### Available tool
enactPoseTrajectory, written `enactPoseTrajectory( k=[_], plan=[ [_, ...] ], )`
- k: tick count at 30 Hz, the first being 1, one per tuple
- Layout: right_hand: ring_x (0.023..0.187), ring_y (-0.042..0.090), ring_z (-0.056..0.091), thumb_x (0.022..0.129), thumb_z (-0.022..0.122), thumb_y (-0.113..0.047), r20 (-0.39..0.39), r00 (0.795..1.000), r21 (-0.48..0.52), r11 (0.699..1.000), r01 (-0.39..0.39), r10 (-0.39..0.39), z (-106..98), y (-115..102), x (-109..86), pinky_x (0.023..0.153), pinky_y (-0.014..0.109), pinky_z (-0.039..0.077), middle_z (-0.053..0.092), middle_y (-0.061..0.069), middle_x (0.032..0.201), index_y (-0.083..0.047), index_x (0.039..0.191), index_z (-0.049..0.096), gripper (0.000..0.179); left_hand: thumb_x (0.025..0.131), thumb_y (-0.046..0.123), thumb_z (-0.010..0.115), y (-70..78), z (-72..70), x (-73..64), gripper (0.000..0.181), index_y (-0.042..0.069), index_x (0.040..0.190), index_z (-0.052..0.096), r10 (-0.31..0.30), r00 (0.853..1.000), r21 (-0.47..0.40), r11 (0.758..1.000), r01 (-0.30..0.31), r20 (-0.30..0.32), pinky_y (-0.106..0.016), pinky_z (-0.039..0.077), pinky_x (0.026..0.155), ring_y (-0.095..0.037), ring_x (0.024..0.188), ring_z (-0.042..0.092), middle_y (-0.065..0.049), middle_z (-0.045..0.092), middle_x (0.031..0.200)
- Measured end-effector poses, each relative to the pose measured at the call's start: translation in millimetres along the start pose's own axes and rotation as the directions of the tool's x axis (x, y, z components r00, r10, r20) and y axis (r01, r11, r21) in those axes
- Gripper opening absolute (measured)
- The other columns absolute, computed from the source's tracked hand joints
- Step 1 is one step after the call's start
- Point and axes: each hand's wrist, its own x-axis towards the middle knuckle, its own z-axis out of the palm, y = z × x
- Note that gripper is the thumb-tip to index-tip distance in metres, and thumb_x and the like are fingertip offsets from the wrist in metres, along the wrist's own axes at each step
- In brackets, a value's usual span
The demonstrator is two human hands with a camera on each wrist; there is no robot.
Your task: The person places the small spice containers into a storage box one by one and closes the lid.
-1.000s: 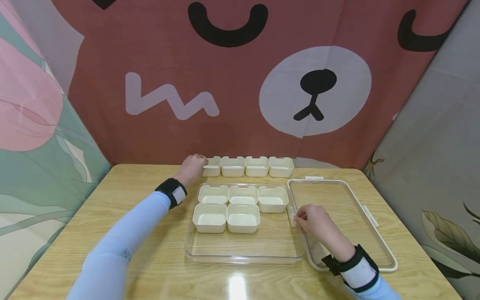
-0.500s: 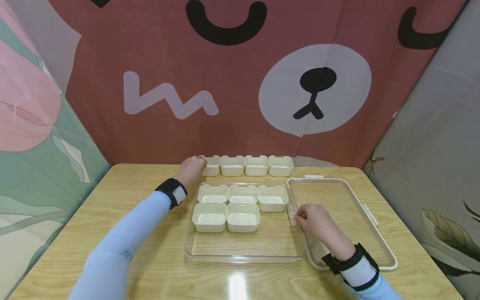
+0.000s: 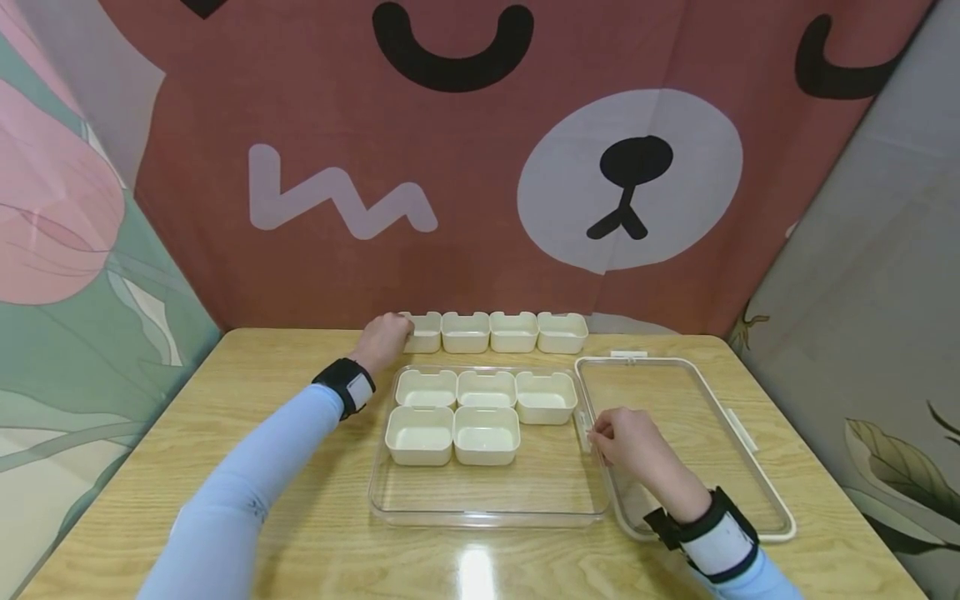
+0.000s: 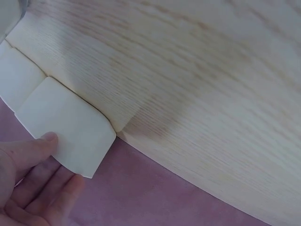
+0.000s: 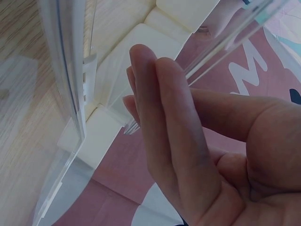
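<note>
At the back of the table my left hand (image 3: pixel 384 340) grips the leftmost cream bin (image 3: pixel 426 332) of a row. In the left wrist view the thumb lies on that bin's (image 4: pixel 70 122) outer wall, with the fingers at its rim. Several more cream bins (image 3: pixel 486 435) stand inside a clear tray (image 3: pixel 487 518), filling its back and middle left. My right hand (image 3: pixel 637 446) pinches the tray's right rim; in the right wrist view the fingers overlap the clear edge and hide the exact contact.
A clear lid (image 3: pixel 750 471) with a white frame and side clips lies against the tray's right side. Other cream bins (image 3: pixel 513 333) continue the back row, close to the printed cloth (image 3: pixel 480 275) behind the wooden table (image 3: pixel 315 508).
The left hand's fingers have shifted very slightly at the leftmost bin. The right hand, the tray and the other bins stay where they were.
</note>
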Motion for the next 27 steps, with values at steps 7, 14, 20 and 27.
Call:
enactPoseTrajectory(
  k=[7, 14, 20, 27],
  plan=[
    [0.055, 0.011, 0.056, 0.087, 0.064, -0.007, -0.003, 1.000, 0.003, 1.000, 0.007, -0.007, -0.7, -0.5, 0.4, 0.050, 0.025, 0.045, 0.063, 0.003, 0.065, -0.002, 0.080, 0.065, 0.009, 0.083, -0.012, 0.054, 0.3, -1.6, -0.9, 0.024, 0.005, 0.070, 0.065, -0.010, 1.000, -0.024, 1.000, 0.010, -0.002, -0.031, 0.039, 0.056, -0.017, 0.060, 0.043, -0.003, 0.051, 0.065],
    [0.054, 0.010, 0.056, 0.087, 0.064, -0.007, -0.005, 1.000, 0.004, 1.000, 0.015, -0.015, -0.4, 0.4, 0.2, 0.050, 0.025, 0.044, 0.062, 0.002, 0.064, -0.001, 0.080, 0.065, 0.009, 0.082, -0.014, 0.051, 0.2, -1.9, -1.8, 0.030, 0.008, 0.062, 0.055, -0.008, 1.000, -0.011, 1.000, 0.008, -0.020, -0.029, 0.032, 0.054, -0.017, 0.059, 0.038, -0.001, 0.037, 0.063],
    [0.054, 0.011, 0.055, 0.087, 0.063, -0.006, 0.000, 1.000, 0.013, 1.000, 0.016, -0.016, -1.0, -0.2, -0.4, 0.050, 0.025, 0.044, 0.061, 0.002, 0.063, -0.001, 0.080, 0.065, 0.009, 0.082, -0.014, 0.052, 3.2, -10.8, -6.3, 0.032, 0.009, 0.059, 0.053, 0.029, 0.996, 0.015, 0.999, -0.028, -0.086, -0.028, 0.031, 0.051, -0.016, 0.057, 0.037, -0.001, 0.035, 0.061],
    [0.054, 0.010, 0.054, 0.087, 0.064, -0.006, -0.008, 1.000, -0.005, 1.000, 0.024, -0.024, -0.9, -1.0, -1.1, 0.049, 0.025, 0.044, 0.062, 0.002, 0.064, -0.001, 0.081, 0.066, 0.009, 0.083, -0.010, 0.056, 8.8, -22.5, -9.8, 0.025, 0.007, 0.066, 0.064, 0.046, 0.992, 0.051, 0.998, -0.041, -0.116, -0.030, 0.038, 0.050, -0.016, 0.056, 0.045, -0.003, 0.049, 0.063]
  ],
)
